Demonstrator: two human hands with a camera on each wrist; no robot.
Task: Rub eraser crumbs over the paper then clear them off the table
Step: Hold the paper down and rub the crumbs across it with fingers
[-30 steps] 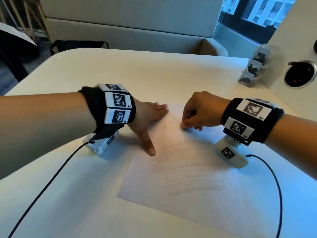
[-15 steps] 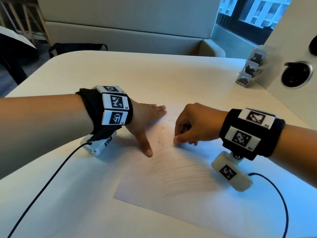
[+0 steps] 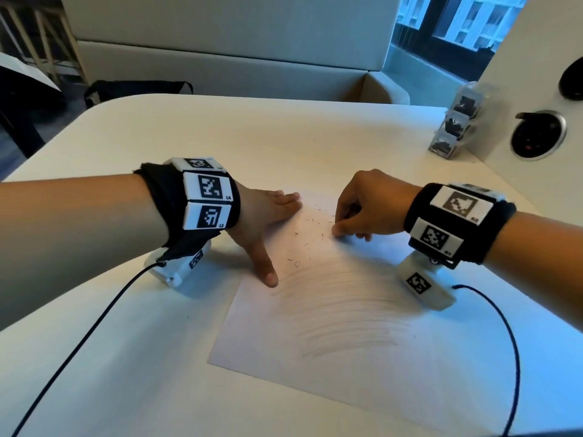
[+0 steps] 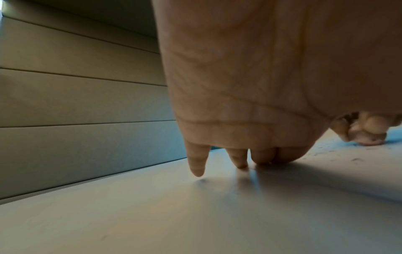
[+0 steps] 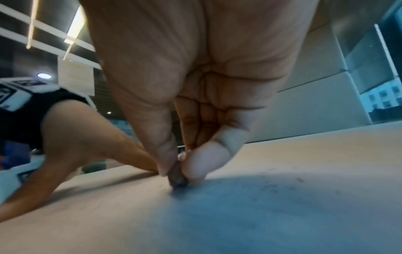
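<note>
A white paper sheet with grey pencil strokes lies on the pale table. Dark eraser crumbs are scattered over its upper part. My left hand lies flat with straight fingers, pressing the paper's upper left corner, thumb stretched along the left edge. In the left wrist view its fingers touch the surface. My right hand pinches a small worn eraser between thumb and fingertips, its tip on the paper among the crumbs.
A clear stand with dark inserts stands at the table's far right, next to a round metal socket in the side panel. Black cables run from both wrist cameras. A bench lies beyond the far table edge.
My right hand slid down-left over the paper with the eraser, then back up to the right. The left hand stayed pressed on the corner.
</note>
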